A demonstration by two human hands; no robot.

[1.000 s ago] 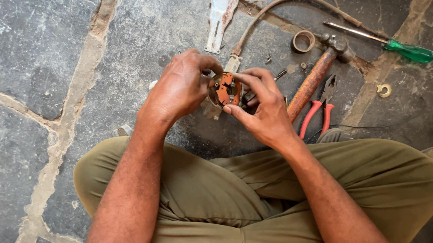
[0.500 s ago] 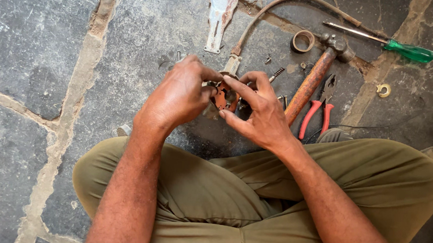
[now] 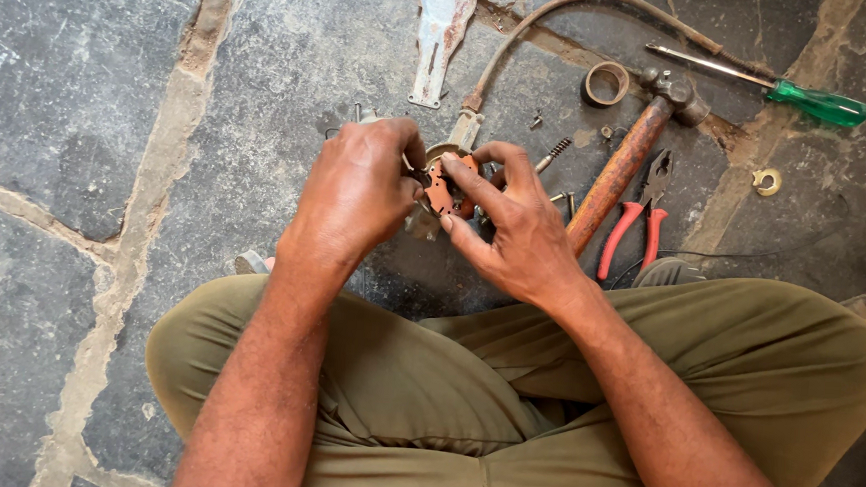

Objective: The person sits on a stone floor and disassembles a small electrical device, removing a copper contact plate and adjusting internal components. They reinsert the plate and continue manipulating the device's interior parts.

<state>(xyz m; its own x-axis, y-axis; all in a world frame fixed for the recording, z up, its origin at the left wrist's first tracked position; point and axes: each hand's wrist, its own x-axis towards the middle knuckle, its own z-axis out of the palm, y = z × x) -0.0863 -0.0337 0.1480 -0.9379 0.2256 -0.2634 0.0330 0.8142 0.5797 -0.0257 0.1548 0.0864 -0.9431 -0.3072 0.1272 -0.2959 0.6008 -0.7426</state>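
I sit cross-legged on a stone floor. Both hands meet over a small round metal part with an orange-brown plate [image 3: 443, 186]. My left hand [image 3: 356, 194] covers its left side with curled fingers. My right hand [image 3: 514, 228] pinches its right side between thumb and forefinger. Most of the part is hidden behind the fingers. A curved hose with a metal end fitting [image 3: 468, 125] runs up from just behind the part.
On the floor beyond my hands lie a hammer with a wooden handle [image 3: 618, 170], red-handled pliers [image 3: 635, 221], a green-handled screwdriver [image 3: 812, 99], a roll of tape [image 3: 605, 84], a flat metal bracket [image 3: 438, 33], a brass ring [image 3: 765, 181] and loose screws [image 3: 551, 152].
My hands have shifted slightly on the part, with the right fingers re-gripped on the orange plate. The tools on the floor have not moved.
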